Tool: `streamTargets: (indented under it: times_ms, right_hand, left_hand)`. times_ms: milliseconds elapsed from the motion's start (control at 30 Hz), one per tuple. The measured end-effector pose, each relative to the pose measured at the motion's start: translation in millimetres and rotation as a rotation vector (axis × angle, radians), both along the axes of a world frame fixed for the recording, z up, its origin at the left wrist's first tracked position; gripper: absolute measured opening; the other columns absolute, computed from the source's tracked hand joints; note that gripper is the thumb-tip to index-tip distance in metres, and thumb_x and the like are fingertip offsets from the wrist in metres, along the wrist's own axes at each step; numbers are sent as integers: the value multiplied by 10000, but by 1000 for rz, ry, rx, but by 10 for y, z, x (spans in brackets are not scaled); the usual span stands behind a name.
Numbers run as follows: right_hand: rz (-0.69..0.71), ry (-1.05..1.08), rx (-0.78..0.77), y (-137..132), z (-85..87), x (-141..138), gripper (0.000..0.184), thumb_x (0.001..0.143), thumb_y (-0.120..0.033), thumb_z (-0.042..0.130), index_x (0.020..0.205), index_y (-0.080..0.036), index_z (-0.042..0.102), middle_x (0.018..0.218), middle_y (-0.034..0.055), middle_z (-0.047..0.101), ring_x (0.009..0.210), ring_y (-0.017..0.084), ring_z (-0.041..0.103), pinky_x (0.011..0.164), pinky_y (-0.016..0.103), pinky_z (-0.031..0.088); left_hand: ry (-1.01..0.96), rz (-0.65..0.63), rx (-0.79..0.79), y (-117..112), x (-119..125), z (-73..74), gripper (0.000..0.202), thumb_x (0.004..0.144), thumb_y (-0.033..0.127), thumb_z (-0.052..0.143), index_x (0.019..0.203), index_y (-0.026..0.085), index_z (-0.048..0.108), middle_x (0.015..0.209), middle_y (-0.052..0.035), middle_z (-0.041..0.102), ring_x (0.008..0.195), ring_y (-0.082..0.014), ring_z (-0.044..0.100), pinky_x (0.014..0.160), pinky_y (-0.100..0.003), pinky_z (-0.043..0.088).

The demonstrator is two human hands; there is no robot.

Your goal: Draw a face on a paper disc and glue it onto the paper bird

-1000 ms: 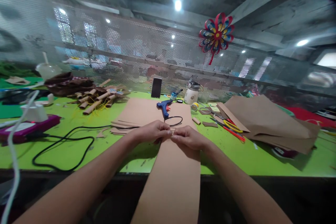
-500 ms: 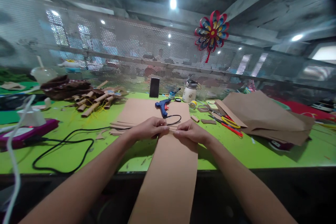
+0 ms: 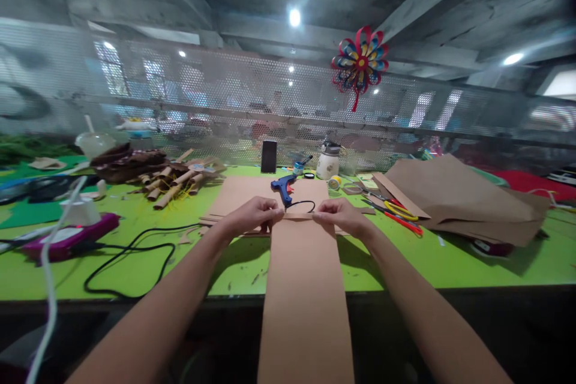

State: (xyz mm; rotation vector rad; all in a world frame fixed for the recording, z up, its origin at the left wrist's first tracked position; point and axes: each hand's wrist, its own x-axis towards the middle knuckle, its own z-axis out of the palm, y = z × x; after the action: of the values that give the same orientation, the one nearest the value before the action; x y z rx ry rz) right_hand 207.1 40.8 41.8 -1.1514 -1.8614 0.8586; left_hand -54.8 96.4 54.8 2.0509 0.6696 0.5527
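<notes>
A long strip of brown kraft paper [image 3: 305, 294] runs from mid-table over the front edge toward me. Its far end has a narrow folded-over edge. My left hand [image 3: 257, 215] pinches the left corner of that fold between thumb and fingers. At the right corner, my right hand [image 3: 342, 216] pinches it the same way. Just beyond the hands, a blue glue gun [image 3: 282, 188] with an orange trigger lies on a stack of brown paper sheets [image 3: 236, 195].
Scissors and pliers [image 3: 399, 216] lie to the right, before a large brown paper pile [image 3: 463, 192]. Rolled paper tubes [image 3: 173, 189] and a purple power strip [image 3: 74, 240] with cables occupy the left. A phone [image 3: 269, 157] and a white jar [image 3: 328, 162] stand behind.
My hands have moved apart along the strip's far end, the right one shifting right, and the folded edge now shows between them. The strip hangs straighter toward me. The view has shifted slightly.
</notes>
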Motion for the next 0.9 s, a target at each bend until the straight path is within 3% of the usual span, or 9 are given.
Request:
streamTargets:
  times_ms: [167,300,533,733,900]
  right_hand:
    - [-48,-2,20,-6,-15,-37,346,742,-462,684,729,-118,656,626,1,551,571,106,448,538,237,326]
    - [-41,-39,18,-24,-53,-126,322,741,-438,687,724,-118,664,587,-14,527,535,93,410,492,227,272]
    - [38,-70,-50,11,-84,-69,353,752,-465,683,699,-117,670,572,-14,531,516,84,406,469,219,271]
    - [70,-57,-99,19,-81,18,418,766,-523,658,645,-125,619,492,-23,510,443,72,370,440,221,263]
    - [84,-67,-76,-2,-39,-2,434,768,-543,647,752,-111,691,601,-10,547,546,91,425,498,222,288]
  left_hand:
    - [14,42,92,22,66,-19,470,819,601,550,666,158,522,600,34,480,563,-118,481,544,-242,368]
    - [62,79,153,-4,180,-74,402,835,523,601,679,155,561,592,48,469,539,-105,442,522,-238,320]
    - [112,29,89,-85,241,-123,338,838,443,626,677,149,581,549,60,490,477,-88,433,485,-224,304]
    - [109,-37,-2,-119,221,-121,441,849,526,550,587,176,494,395,52,447,361,-84,379,424,-221,248]
    - [101,-85,-30,-121,227,-147,479,860,554,525,568,180,463,381,43,445,350,-77,366,419,-207,247]
